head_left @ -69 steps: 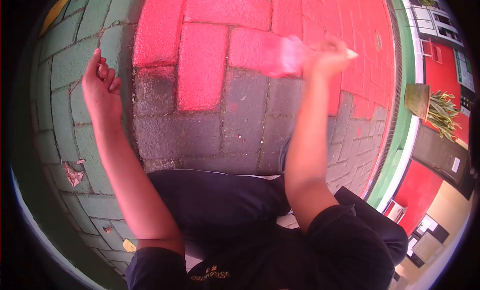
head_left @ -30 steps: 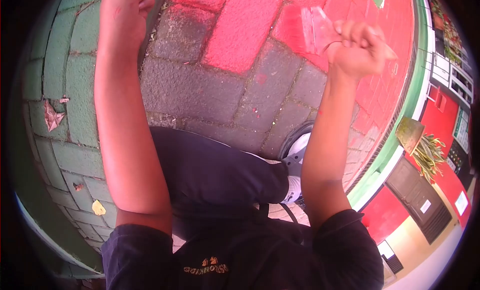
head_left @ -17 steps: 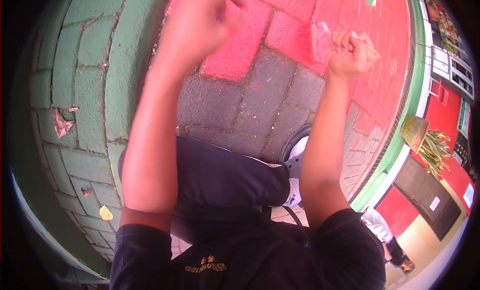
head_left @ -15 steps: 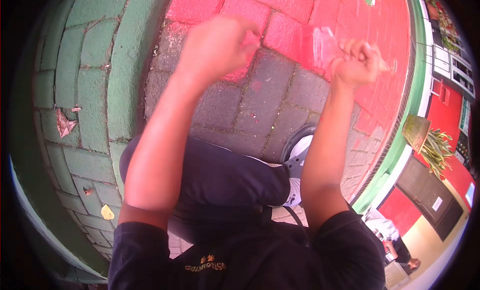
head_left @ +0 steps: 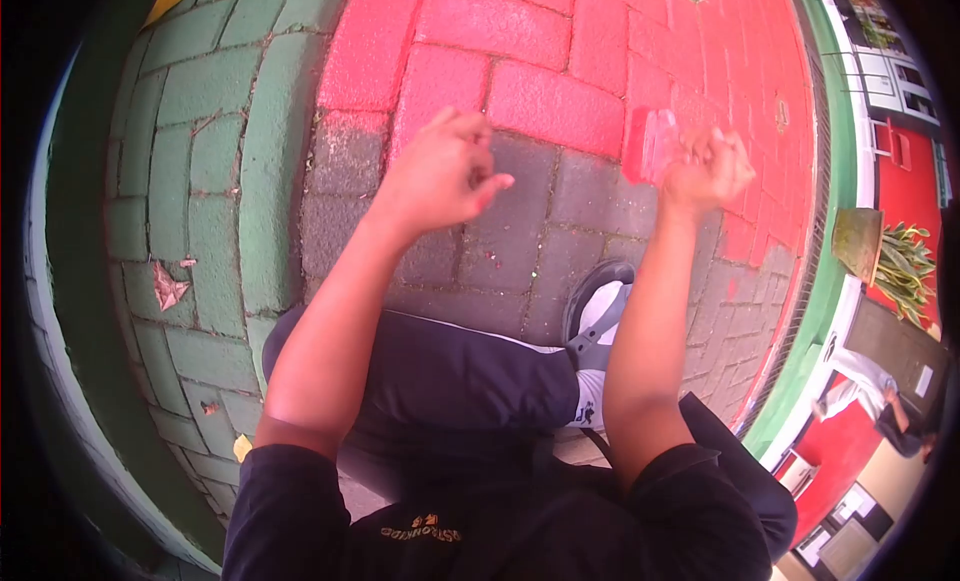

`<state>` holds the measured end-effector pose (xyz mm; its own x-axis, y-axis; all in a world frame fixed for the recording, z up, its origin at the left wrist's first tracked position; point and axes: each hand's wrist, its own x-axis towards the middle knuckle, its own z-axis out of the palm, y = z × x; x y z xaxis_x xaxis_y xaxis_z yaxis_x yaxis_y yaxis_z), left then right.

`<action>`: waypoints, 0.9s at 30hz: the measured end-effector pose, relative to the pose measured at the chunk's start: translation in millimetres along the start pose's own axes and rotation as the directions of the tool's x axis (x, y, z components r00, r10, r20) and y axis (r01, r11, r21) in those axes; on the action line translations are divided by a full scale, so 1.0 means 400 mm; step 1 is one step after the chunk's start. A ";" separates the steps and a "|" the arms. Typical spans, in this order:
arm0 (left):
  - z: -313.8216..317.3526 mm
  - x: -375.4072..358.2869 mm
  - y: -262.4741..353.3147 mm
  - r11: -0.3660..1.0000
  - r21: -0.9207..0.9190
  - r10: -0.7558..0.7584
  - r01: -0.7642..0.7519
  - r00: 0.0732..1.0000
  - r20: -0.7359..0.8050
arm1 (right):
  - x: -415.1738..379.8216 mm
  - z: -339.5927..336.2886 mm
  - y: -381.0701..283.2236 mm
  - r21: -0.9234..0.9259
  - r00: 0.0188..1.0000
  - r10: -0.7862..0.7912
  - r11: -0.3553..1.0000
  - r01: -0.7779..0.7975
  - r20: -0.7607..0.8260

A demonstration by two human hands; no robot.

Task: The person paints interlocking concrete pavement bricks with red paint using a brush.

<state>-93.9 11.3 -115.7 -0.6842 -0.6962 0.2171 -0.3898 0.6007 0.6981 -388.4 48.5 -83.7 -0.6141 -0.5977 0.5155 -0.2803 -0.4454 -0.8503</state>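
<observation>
My right hand (head_left: 708, 171) is closed around a wide paintbrush (head_left: 648, 147), its bristles red and pointing left over the paving. Motion smears the brush a little, and its handle is hidden in my fingers. My left hand (head_left: 440, 173) hovers over the bricks with loosely curled fingers and the thumb apart, holding nothing. Below both hands lies the brick paving, with bright red painted bricks (head_left: 555, 106) farther off and bare grey bricks (head_left: 505, 256) nearer my leg.
A green curb (head_left: 275, 181) and green bricks run along the left, with a dry leaf (head_left: 168, 286) on them. My shoe (head_left: 596, 306) rests on the grey bricks. At right are a potted plant (head_left: 860, 246) and a person (head_left: 880, 396) by the red wall.
My left hand has moved down and its thumb extends farther. The brush has shifted slightly lower in view. The view has turned, and the person at right appears higher.
</observation>
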 end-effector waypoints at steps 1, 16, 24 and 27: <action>0.001 0.002 -0.020 0.999 0.022 -0.037 0.038 0.999 -0.032 | 0.011 0.015 0.032 -0.202 0.989 -0.144 0.969 0.145 0.018; -0.178 -0.038 -0.240 0.802 -0.390 -0.577 0.453 0.417 -0.702 | 0.044 0.108 0.072 -0.034 0.980 0.167 0.985 -0.171 -0.109; -0.204 -0.050 -0.266 0.700 -0.481 -0.686 0.529 0.308 -0.659 | -0.084 0.267 0.025 0.129 0.856 0.174 0.955 -0.267 0.486; -0.204 -0.057 -0.272 0.728 -0.462 -0.656 0.507 0.317 -0.685 | -0.025 0.264 0.030 0.540 0.856 0.316 0.672 -0.506 0.409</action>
<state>14.4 -70.4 -140.8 0.4610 -0.8839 0.0787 -0.3458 -0.0973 0.9333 -307.8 -21.0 -87.8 -0.3124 -0.9250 0.2163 0.5209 -0.3572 -0.7753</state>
